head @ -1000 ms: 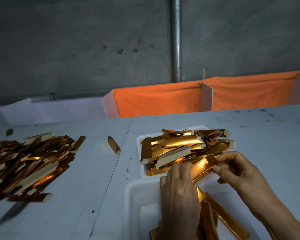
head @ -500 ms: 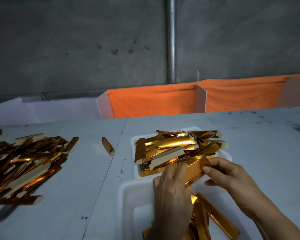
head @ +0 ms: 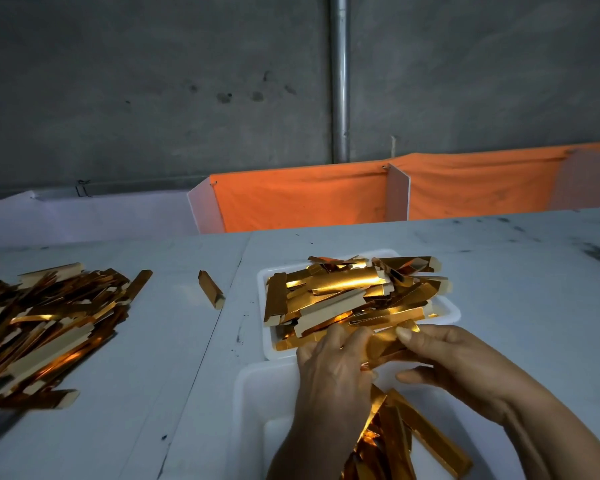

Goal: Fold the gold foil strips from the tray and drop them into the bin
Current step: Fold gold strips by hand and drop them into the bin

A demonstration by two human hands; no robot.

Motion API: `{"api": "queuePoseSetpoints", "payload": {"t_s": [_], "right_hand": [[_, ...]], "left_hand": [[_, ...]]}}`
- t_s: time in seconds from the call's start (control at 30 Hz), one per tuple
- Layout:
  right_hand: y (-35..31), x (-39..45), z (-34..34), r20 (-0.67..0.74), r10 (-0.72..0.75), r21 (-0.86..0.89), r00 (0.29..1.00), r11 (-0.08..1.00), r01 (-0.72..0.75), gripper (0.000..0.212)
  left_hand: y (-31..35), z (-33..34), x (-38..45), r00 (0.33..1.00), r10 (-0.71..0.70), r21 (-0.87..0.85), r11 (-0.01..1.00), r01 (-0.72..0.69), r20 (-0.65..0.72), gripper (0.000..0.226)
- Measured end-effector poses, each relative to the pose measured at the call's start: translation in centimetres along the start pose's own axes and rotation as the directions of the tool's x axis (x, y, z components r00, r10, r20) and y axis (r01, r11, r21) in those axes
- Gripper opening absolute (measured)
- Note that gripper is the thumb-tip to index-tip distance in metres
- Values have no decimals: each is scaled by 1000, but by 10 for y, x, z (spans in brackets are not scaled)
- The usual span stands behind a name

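A gold foil strip (head: 383,346) is pinched at both ends, the left hand (head: 331,372) and right hand (head: 454,365) each in a closed grip on it, just above the near rim of the white tray (head: 447,311) heaped with strips. Below the hands, the white bin (head: 253,393) holds folded strips (head: 426,434). A loose pile (head: 45,323) lies left on the surface (head: 174,375).

Orange cloth (head: 326,197) behind table (head: 499,271), metal pipe (head: 339,77) on grey wall (head: 153,81)
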State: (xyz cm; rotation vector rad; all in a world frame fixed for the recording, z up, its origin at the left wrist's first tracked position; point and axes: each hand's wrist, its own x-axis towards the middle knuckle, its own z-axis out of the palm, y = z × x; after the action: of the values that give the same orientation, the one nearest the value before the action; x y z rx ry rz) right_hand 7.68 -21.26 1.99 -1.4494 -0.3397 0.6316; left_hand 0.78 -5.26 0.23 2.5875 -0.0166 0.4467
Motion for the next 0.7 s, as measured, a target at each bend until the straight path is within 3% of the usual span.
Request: {"api": "queuePoseSetpoints", "payload": {"t_s": [0.17,0.27,0.4,0.7], "right_hand": [[2,-2,1,21,12,171,1000,985,-16,28],[2,-2,4,27,-28,75,999,997,26,28],[4,2,5,-74,-119,-140,990,984,107,28],[8,4,1,-147,-156,-189,977,974,128,32]], "left_hand": [[0,-5,3,998,62,-6,998,-62,27,42],[0,-3,5,999,4,-105,994,0,32,40],[-1,0,2,991,-69,-338,935,104,115,32],[0,-1,1,989,-93,-434,891,133,112,20]]}}
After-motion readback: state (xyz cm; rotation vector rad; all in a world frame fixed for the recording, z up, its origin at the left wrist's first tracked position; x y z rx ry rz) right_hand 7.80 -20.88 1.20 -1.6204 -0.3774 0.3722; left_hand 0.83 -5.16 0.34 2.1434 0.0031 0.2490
